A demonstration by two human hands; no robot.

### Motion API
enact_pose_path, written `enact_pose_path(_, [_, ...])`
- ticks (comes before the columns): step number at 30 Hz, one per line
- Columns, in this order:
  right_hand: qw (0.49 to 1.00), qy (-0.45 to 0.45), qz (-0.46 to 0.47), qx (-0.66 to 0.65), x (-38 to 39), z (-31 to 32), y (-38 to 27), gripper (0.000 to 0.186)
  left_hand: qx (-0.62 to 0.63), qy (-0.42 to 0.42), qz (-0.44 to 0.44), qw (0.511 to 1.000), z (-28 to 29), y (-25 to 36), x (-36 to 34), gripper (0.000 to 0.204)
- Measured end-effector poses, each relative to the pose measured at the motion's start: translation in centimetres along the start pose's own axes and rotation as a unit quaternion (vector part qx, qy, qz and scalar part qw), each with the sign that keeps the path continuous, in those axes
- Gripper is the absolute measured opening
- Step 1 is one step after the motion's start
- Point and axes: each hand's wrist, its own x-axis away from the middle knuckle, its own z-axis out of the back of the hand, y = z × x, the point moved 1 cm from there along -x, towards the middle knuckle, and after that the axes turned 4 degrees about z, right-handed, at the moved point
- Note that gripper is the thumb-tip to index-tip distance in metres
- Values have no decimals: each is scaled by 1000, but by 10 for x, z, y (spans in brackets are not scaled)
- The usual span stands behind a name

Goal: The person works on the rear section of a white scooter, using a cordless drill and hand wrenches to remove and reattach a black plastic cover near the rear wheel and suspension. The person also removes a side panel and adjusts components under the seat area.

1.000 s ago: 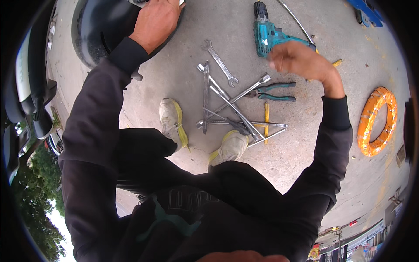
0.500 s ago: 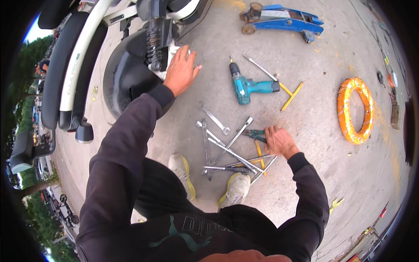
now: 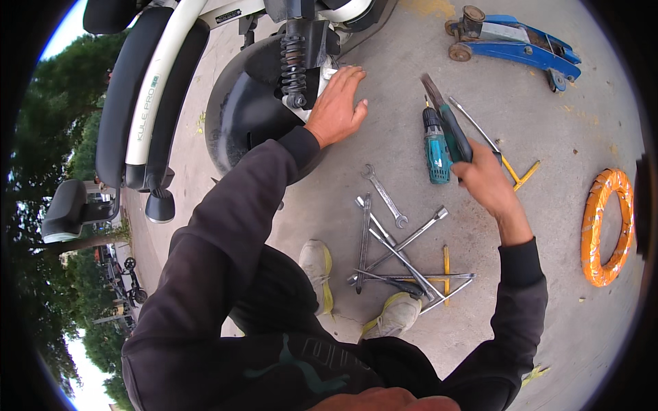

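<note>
My left hand rests with its fingers stretched out and thumb apart against a white piece beside the scooter's spring shock absorber. What lies under its palm is hidden. In my right hand is a pair of pliers with dark green handles, its rusty jaws pointing away from me. The pliers hang above the ground, partly in front of a teal cordless drill. Just beyond that hand lies a T-handle wrench with a yellow grip.
Several wrenches and bars lie crossed near my shoes, with an open-ended wrench beside them. The scooter's black rear fender stands at left. A blue floor jack sits far right; an orange-wrapped ring lies at right.
My right hand has picked the pliers up from beside the wrench pile and carried them forward over the drill. The left hand stays on the scooter; the whole view has shifted.
</note>
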Motion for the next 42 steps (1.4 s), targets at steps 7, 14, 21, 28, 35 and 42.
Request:
enact_pose_path(7, [968, 80, 122, 205, -155, -16, -81, 30, -2, -33, -1, 999, -5, 7, -10, 61])
enact_pose_path(14, [978, 23, 115, 174, -222, -34, -114, 23, -7, -74, 21, 997, -4, 8, -12, 67])
enact_pose_path(21, [933, 31, 174, 315, -223, -39, -161, 24, 7, -167, 69, 983, -8, -10, -2, 60])
enact_pose_path(28, [932, 63, 128, 334, -230, -54, -178, 29, 103, -95, 104, 985, -14, -8, -5, 48])
enact_pose_path(35, [932, 79, 64, 347, -233, -68, -180, 46, 66, -99, 46, 992, -5, 0, -15, 50])
enact_pose_path(42, [867, 170, -7, 468, -221, -90, -215, 28, -6, -87, -21, 996, -20, -38, -6, 56])
